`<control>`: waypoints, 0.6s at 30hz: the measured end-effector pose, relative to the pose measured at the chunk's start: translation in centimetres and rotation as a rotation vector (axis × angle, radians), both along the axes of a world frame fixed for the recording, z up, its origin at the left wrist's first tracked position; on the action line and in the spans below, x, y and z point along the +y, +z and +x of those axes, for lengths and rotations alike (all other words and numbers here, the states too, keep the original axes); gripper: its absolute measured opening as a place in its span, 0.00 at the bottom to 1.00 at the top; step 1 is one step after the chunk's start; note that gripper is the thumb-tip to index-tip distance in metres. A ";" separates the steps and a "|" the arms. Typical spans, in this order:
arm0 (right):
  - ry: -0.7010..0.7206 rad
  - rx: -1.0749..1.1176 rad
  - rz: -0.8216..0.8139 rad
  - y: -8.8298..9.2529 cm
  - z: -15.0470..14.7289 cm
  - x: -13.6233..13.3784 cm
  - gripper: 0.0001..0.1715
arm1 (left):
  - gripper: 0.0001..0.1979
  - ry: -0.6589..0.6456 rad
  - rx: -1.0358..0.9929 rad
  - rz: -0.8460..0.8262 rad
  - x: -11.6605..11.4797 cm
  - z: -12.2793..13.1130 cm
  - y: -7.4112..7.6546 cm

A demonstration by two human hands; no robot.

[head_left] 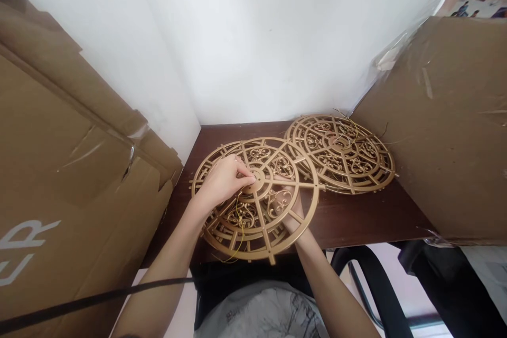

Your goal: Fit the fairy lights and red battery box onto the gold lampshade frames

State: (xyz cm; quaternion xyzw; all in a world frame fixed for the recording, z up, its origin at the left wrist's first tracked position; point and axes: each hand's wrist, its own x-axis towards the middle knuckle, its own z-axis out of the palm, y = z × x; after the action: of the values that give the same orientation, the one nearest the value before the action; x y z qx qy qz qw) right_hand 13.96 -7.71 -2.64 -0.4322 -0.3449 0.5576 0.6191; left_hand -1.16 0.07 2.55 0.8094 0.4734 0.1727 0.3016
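A gold openwork disc (312, 206) with spokes and scrollwork lies tilted on top of similar discs near the table's front. My left hand (224, 182) is over it, thumb and fingertips pinched together at the central hub (258, 180); what they hold there is too small to make out. A thin yellow wire (240, 222) hangs from below that hand across the scrollwork. My right hand (292, 206) reaches beneath the raised right side of the disc, showing partly through its openings, with its fingers hidden.
Another stack of gold discs (352, 166), with loose wires on top, lies at the back right of the dark brown table (356, 222). Large cardboard boxes stand left (71, 169) and right (447, 132). A white wall (269, 37) rises behind. A black chair armrest (372, 274) is below right.
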 end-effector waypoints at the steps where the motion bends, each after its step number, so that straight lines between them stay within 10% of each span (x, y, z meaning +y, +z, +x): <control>1: -0.012 -0.030 0.020 0.1 0.1 0.1 0.20 | 0.07 -0.012 0.001 -0.007 0.0 0.0 0.1; 18: -0.163 -0.414 0.166 1.7 1.0 0.1 0.09 | 0.14 -0.122 0.002 0.099 1.2 -0.5 1.0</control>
State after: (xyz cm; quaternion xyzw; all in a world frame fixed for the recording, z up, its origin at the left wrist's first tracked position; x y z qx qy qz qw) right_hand 14.98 -7.59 -0.96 -0.5113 -0.4731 0.3751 0.6116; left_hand -1.70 1.26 3.59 0.8509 0.4143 0.1764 0.2706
